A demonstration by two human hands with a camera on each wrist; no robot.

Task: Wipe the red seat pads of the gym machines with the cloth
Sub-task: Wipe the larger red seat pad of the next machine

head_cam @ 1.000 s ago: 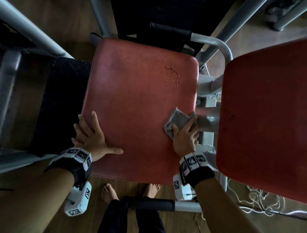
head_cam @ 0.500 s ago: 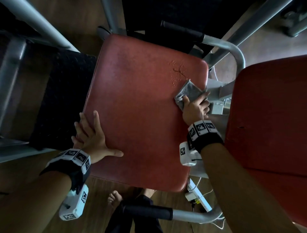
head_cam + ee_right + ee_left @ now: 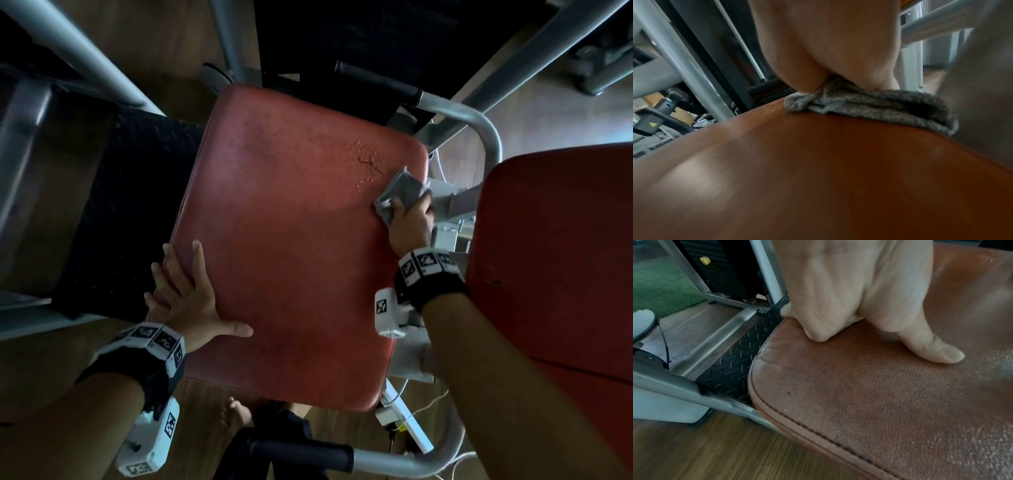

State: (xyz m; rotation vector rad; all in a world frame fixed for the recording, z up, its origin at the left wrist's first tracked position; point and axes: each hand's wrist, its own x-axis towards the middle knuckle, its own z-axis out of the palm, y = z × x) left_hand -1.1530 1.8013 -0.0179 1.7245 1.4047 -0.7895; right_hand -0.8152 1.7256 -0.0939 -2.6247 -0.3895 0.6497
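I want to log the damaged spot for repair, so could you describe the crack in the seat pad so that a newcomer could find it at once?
Start at the large red seat pad in the middle of the head view, the one the left hand rests on. Go to its far right corner, just beyond the grey cloth. The crack is a thin dark branching line amid raised blisters; the surrounding surface is unbroken.

Dim room: wood-plank floor, grey steel frames, green turf.

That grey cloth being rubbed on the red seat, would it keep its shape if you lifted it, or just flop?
Probably flop: the grey cloth lies in soft bunched folds under the right hand. It looks light, thin fabric. It likely drags rather than slides freely on the grained red seat pad.
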